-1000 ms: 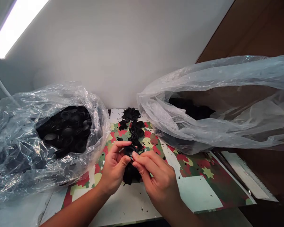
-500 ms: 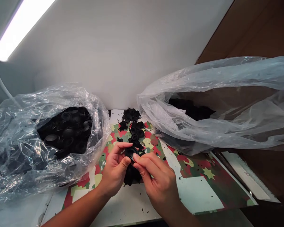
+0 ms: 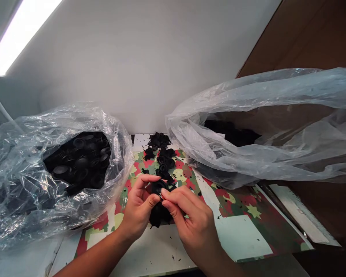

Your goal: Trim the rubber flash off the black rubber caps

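Observation:
Between my two hands is a round black rubber part (image 3: 158,187) with a ringed face. My left hand (image 3: 140,206) grips its left side between thumb and fingers. The thumb and forefinger of my right hand (image 3: 192,219) are pinched together at its right edge; whether a scrap of rubber is between them is hidden. Right below lies a dark heap of black pieces (image 3: 160,216). Beyond my fingertips, several more round black parts (image 3: 165,163) lie on the patterned sheet (image 3: 180,175).
On the left a clear plastic bag (image 3: 14,177) holds many ribbed black parts (image 3: 82,163). A larger open plastic bag (image 3: 262,165) with black material stands right. Black scraps (image 3: 158,140) are piled by the wall. A lamp (image 3: 23,34) shines upper left; cardboard (image 3: 311,38) rises at right.
Both hands hold nearly the same pose on the black rubber part, with only a slight shift of the fingers. The whole view has moved a little.

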Tool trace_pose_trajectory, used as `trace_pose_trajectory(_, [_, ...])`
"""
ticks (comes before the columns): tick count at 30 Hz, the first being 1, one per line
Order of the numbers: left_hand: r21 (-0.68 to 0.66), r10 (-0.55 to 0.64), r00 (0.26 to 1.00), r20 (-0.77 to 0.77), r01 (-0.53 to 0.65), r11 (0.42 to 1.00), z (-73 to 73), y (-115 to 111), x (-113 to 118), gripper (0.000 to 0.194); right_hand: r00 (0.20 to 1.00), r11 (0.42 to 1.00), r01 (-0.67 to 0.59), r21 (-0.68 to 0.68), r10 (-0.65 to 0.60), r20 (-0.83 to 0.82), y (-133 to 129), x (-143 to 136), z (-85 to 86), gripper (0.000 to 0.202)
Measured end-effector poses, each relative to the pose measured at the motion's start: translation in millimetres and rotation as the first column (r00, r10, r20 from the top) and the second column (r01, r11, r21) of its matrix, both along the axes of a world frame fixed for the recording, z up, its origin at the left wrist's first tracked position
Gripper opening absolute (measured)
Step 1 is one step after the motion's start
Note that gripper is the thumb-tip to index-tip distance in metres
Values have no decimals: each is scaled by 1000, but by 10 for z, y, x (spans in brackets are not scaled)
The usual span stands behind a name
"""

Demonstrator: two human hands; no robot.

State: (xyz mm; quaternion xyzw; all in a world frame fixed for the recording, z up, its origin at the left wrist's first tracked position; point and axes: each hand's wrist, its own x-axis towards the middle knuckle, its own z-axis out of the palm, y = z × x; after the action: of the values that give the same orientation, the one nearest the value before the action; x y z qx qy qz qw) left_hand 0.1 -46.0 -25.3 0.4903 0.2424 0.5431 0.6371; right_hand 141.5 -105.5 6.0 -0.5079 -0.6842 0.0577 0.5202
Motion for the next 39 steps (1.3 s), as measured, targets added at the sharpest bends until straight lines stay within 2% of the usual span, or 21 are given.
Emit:
trace_pose_trajectory(8, [48, 50, 998, -27, -49, 998, -6, -5, 2, 33, 1000, 1000, -2, -12, 2, 9, 0, -13, 19, 22])
trace_pose_trajectory(16, [91, 71, 996, -45, -67, 994, 53, -3, 10, 33, 998, 999, 30, 22, -31, 56, -6, -9, 16, 24])
trace_pose_trajectory(21, [134, 76, 996, -43, -69, 988, 99, 2, 8, 26, 1000, 1000, -11, -5, 11, -6, -28, 32, 67, 21])
trace_pose_trajectory(27, [136, 43, 998, -51, -36, 990, 83, -3, -4, 26, 994, 997, -68, -43, 64, -89, -49, 63, 63, 18])
trace_pose_trajectory(39, [201, 73, 995, -65, -59, 978, 78, -4, 0, 22, 993, 997, -77, -33, 74, -88, -20, 19, 73, 18])
